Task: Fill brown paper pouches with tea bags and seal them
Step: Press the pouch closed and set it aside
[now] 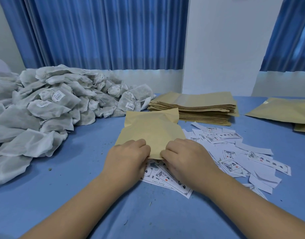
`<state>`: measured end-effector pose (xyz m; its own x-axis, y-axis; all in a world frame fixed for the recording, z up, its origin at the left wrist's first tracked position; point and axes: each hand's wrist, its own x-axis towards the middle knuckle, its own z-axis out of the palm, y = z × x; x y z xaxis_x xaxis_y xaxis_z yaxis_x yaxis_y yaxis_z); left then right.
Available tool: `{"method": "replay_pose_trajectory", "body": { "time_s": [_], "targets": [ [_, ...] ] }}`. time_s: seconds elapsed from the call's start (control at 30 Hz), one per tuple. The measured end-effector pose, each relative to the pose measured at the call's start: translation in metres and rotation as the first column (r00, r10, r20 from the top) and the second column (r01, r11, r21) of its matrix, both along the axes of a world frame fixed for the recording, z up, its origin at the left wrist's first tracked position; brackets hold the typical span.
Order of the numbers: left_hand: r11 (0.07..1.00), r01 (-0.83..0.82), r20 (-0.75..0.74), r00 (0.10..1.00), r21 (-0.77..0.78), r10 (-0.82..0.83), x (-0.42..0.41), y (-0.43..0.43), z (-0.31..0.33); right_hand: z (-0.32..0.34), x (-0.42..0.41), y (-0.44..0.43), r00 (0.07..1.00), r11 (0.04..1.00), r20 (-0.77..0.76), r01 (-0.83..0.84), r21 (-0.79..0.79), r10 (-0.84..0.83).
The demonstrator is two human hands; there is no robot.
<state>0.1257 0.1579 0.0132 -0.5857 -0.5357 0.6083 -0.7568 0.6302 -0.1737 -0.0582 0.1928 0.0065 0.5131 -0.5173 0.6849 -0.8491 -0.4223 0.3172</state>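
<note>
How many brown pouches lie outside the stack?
3. Centre pouch in left hand and right hand; upper pouch and lower pouch at right edge. Others possibly off-frame.

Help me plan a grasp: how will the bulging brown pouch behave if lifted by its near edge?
The brown pouch looks puffed and creased, so it would probably sag rather than stay flat. The left hand and right hand pinch its near edge, which crumples there: likely thin, pliable paper.

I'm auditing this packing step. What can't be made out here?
Head view:
- Near edge of the pouch: covered by the left hand and right hand, seal state unclear.
- Pouch contents: opaque paper hides them.
- Print on the tea bag tags: too small.
- The pouches at right: cut off by the frame edge.
</note>
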Motion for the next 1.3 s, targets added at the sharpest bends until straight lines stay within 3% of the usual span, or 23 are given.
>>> {"method": "replay_pose_trajectory", "body": {
  "time_s": [0.23, 0.47, 0.7, 1.03, 1.13, 1.2, 1.23, 1.3],
  "targets": [
    [1.000, 0.021, -0.005, 1.000, -0.013, -0.021, -0.008, 0.004, -0.005, 0.002, 0.002, 0.002, 0.998, 0.999, 0.054, -0.021, -0.027, 0.022],
    [1.000, 0.024, -0.049, 0.998, 0.005, -0.024, -0.003, 0.005, -0.003, 0.006, 0.002, 0.004, 1.000, 0.991, 0.020, -0.018, 0.135, 0.015],
    [0.996, 0.075, -0.080, 0.994, -0.038, -0.078, -0.009, 0.007, -0.005, 0.007, 0.003, 0.007, 0.998, 0.998, 0.054, -0.039, 0.046, 0.036],
    [0.991, 0.116, -0.173, 0.980, 0.068, -0.102, 0.024, -0.001, -0.004, 0.010, -0.010, 0.007, 0.997, 1.000, 0.065, 0.030, 0.003, -0.030],
    [0.997, 0.059, -0.270, 0.962, 0.039, -0.047, 0.052, -0.007, -0.008, 0.015, -0.020, 0.008, 0.993, 1.000, 0.116, 0.015, 0.019, -0.017],
    [1.000, 0.013, -0.305, 0.952, 0.024, -0.005, 0.065, -0.011, -0.010, 0.016, -0.026, 0.008, 0.979, 0.989, 0.205, -0.009, 0.147, -0.021],
    [1.000, 0.000, -0.308, 0.951, 0.013, 0.004, 0.068, -0.012, -0.010, 0.017, -0.027, 0.009, 0.951, 0.971, 0.306, -0.029, 0.236, -0.046],
    [1.000, 0.000, -0.317, 0.949, -0.007, -0.002, 0.067, -0.011, -0.011, 0.018, -0.027, 0.011, 0.811, 0.919, 0.567, -0.103, 0.380, -0.143]
  ]
}}
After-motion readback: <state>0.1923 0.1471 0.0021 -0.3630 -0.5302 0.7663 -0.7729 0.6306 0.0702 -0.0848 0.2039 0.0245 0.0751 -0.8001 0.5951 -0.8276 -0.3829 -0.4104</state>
